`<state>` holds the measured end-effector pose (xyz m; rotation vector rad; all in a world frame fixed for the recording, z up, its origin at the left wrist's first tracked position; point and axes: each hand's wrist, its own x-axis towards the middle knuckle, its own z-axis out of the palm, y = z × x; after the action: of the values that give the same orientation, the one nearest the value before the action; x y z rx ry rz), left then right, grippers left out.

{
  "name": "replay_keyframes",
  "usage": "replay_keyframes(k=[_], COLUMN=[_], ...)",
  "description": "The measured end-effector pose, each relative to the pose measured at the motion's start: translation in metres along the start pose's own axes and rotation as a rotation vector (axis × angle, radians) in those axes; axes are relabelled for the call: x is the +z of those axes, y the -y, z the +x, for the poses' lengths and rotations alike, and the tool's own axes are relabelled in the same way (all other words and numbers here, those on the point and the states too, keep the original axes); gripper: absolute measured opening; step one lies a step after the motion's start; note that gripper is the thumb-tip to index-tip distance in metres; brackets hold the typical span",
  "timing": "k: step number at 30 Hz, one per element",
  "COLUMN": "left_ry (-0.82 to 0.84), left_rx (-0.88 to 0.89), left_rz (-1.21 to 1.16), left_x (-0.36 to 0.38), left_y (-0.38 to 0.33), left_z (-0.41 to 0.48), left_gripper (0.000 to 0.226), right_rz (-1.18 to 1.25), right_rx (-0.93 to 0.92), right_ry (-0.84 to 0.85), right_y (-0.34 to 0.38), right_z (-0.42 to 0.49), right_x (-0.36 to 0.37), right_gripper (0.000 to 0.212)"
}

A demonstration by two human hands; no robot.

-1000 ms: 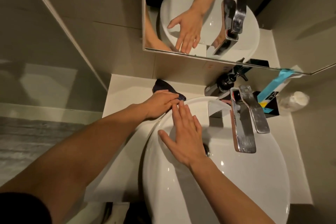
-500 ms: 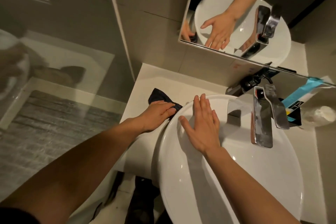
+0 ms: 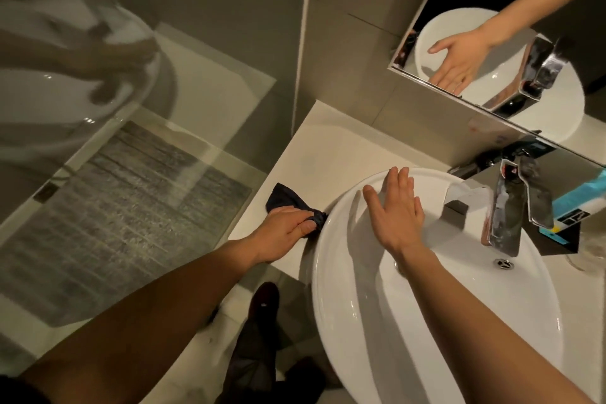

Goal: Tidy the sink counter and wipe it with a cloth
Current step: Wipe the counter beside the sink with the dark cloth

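Left hand (image 3: 286,227) presses half-hidden dark cloth (image 3: 284,201) on counter (image 3: 314,147); right hand (image 3: 395,210) flat, fingers spread, on basin (image 3: 360,321).

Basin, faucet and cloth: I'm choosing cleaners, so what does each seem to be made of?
The basin looks like glazed white ceramic: smooth, with glossy highlights. The faucet looks like polished chrome-plated metal, mirror-bright and reflecting its surroundings. The cloth under the left hand appears a soft dark fabric, bunching into folds; its fibre cannot be told.
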<state>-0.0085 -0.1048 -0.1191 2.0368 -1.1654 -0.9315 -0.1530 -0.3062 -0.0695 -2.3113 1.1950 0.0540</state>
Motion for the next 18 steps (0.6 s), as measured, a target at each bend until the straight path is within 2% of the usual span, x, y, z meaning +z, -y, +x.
replay_keyframes(k=[3,7,9,11,13,16,18], left_ry=[-0.052,-0.096,-0.101,-0.105,-0.082,-0.017,-0.040], left_rx=[-0.051,-0.100,-0.119,-0.155,-0.231,-0.381,-0.488], left_rz=[-0.012,-0.040,-0.039,-0.077,-0.233,-0.593,-0.818], left_x=[0.010,0.024,0.034,0.042,0.046,0.052,0.058], left_y=[-0.002,-0.008,-0.011,-0.015,-0.022,-0.034,-0.041], left_z=[-0.029,-0.062,-0.077,-0.091,-0.108,-0.135,-0.152], left_gripper=[0.055,0.057,0.054,0.040,0.030,0.040,0.045], right_rz=[-0.041,-0.074,-0.072,-0.072,-0.068,-0.041,0.021], right_rx=[-0.073,-0.218,-0.270,-0.316,-0.350,-0.367,-0.357], right_ry=[0.005,0.004,0.025,0.064,0.116,0.189,0.249], right_y=[0.009,0.020,0.021,0.020,0.015,0.007,0.003], right_z=[-0.029,-0.077,-0.100,-0.121,-0.140,-0.165,-0.181], right_x=[0.010,0.026,0.032,0.035,0.035,0.030,0.024], right_gripper=[0.089,0.082,0.079,0.077,0.076,0.068,0.062])
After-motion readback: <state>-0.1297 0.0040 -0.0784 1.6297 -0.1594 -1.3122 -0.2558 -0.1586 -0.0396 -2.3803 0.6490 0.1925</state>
